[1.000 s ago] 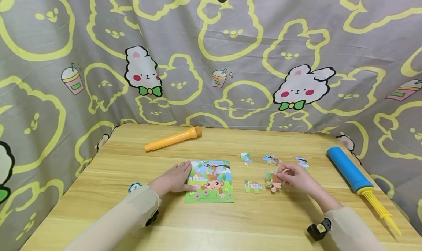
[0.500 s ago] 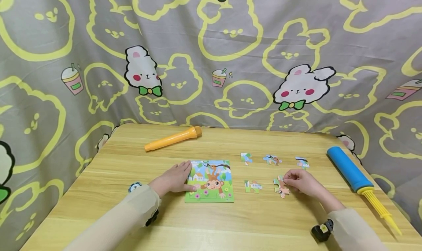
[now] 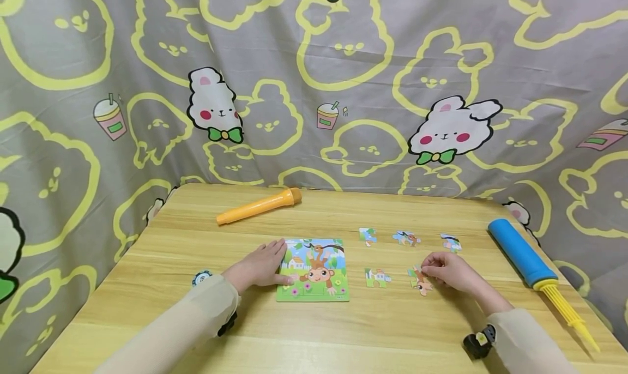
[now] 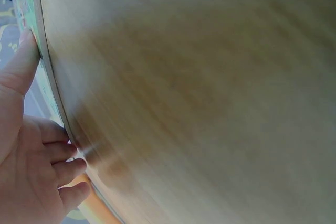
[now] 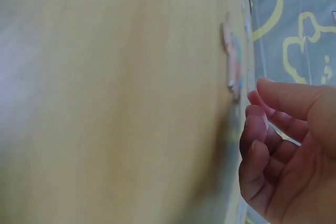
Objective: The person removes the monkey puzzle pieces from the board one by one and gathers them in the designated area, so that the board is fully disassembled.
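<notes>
My left hand point(image 3: 260, 264) lies at the left edge of the monkey jigsaw puzzle point(image 3: 321, 270), a square board picture, with its thumb on the border and its fingers extended. In the left wrist view the thumb point(image 4: 23, 59) reaches over the puzzle's rim. My right hand point(image 3: 448, 270) is at the right side of a puzzle piece with the monkey's face point(image 3: 420, 282), which lies on the table. In the right wrist view its fingers are loosely bent, with a gap between the fingertips point(image 5: 265, 83) and the piece point(image 5: 232, 64).
More loose pieces lie around: a house piece point(image 3: 378, 278), a leafy piece point(image 3: 368, 236), a branch piece point(image 3: 406, 239) and a corner piece point(image 3: 450, 242). An orange toy microphone point(image 3: 259, 206), a blue-yellow hand pump point(image 3: 525, 257) and a round chip point(image 3: 201, 277) lie farther out.
My right hand has moved right with the monkey-face piece, which now lies flat right of the house piece with the fingers loosened from it. The left hand has stayed on the puzzle.
</notes>
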Tool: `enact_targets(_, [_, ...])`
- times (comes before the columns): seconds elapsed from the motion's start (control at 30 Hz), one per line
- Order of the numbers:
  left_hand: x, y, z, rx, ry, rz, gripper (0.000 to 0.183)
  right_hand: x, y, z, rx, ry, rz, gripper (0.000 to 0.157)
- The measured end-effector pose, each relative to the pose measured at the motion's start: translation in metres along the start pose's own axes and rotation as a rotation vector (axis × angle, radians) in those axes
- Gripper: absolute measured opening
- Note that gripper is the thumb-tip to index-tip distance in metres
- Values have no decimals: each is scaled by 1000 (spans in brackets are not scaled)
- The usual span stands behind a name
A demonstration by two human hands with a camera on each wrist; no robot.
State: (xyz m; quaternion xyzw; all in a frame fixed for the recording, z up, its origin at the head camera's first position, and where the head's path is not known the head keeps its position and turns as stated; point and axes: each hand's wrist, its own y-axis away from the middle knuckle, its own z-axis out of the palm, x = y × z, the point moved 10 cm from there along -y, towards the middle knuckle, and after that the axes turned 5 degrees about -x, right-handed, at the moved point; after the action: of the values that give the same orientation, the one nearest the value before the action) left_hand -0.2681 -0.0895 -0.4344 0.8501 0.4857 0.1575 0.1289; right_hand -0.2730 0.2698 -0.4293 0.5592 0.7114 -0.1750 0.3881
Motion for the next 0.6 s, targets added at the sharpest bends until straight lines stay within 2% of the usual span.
enact_targets(0.13, [1,1,-1,1,-10,1,90,-18,-4,-1,11,41,-64,16])
enact_targets(0.27, [1,2,-2,-1,-15,-1,89,-41,-11,7,-22,59,-115,23])
enact_targets(0.4, [2,3,-3,-2,-16,-4,89,-68,-21,22,-52,71,-162,21])
enact_targets(0.6, [2,3,-3,0,-16,-6,89,-107,-37,55,-110,71,-295,18])
